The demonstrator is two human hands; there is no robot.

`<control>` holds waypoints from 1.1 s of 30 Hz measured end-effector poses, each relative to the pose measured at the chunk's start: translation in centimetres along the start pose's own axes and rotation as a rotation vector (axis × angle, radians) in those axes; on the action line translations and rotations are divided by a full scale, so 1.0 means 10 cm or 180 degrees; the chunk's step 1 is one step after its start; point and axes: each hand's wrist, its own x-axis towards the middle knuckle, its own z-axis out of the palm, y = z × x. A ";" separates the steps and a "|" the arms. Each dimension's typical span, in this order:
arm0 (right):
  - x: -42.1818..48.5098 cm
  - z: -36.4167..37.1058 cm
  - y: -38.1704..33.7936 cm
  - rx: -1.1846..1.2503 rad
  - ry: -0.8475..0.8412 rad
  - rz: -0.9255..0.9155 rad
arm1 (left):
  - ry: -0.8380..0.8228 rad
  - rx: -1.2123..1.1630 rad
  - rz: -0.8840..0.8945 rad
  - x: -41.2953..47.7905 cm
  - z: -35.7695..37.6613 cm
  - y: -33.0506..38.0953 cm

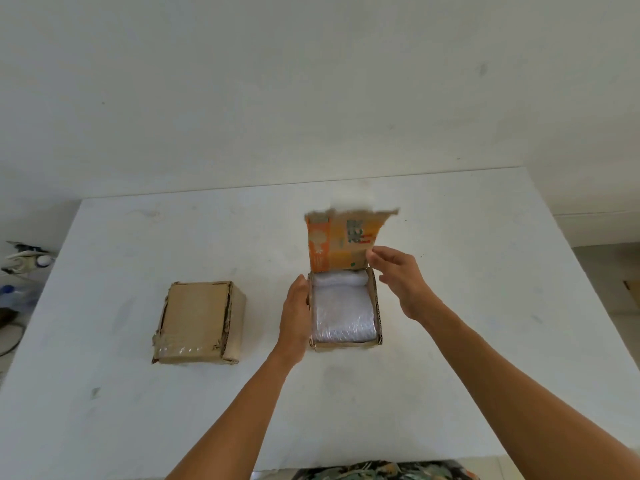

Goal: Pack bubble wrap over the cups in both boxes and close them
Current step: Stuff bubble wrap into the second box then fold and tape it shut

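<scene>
— Where are the hands, from where you stand?

— The right hand (398,278) is up at the lower right edge of the raised lid (341,244), fingers loosely bent with the tips at the card. I cannot tell whether it pinches the edge or only touches it. The left hand (296,313) lies flat, fingers straight, against the outer left wall of the open box (346,344), steadying it and gripping nothing

— And the packing?

— Bubble wrap (341,313) fills that box to the rim, with a rolled fold at the far end under the hinge. The cups are hidden beneath it. The closed box (197,317) sits well apart to the left on the bench (450,375), flaps down, with clear tape (180,349) across its near edge

— How would you say it handles?

— Light, I'd judge. The card is corrugated and stiff, but ragged along the lid's top edge, so it could tear there. I'd hold the lid by its side edges and fold it at the hinge. The wrap is soft and springy and may push the lid back up, and there are breakables under it, so press gently

— Any writing?

— The lid's inner face carries an orange print (320,247) with a pale tree-like shape and some dark characters, too blurred to read. I see none on the closed box
</scene>
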 end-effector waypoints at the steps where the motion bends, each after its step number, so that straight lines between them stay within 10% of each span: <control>1: -0.04 -0.01 0.04 0.0012 -0.0033 -0.0064 | -0.0012 -0.0137 -0.0119 -0.01 0.00 0.03; 16: -0.38 -0.03 0.46 -0.0493 -0.0159 -0.0258 | -0.1156 -0.0298 -0.0563 -0.08 -0.22 0.00; 33: -0.50 -0.08 0.68 -0.0649 -0.0376 0.0269 | -0.0400 0.0171 -0.0804 -0.23 -0.16 -0.39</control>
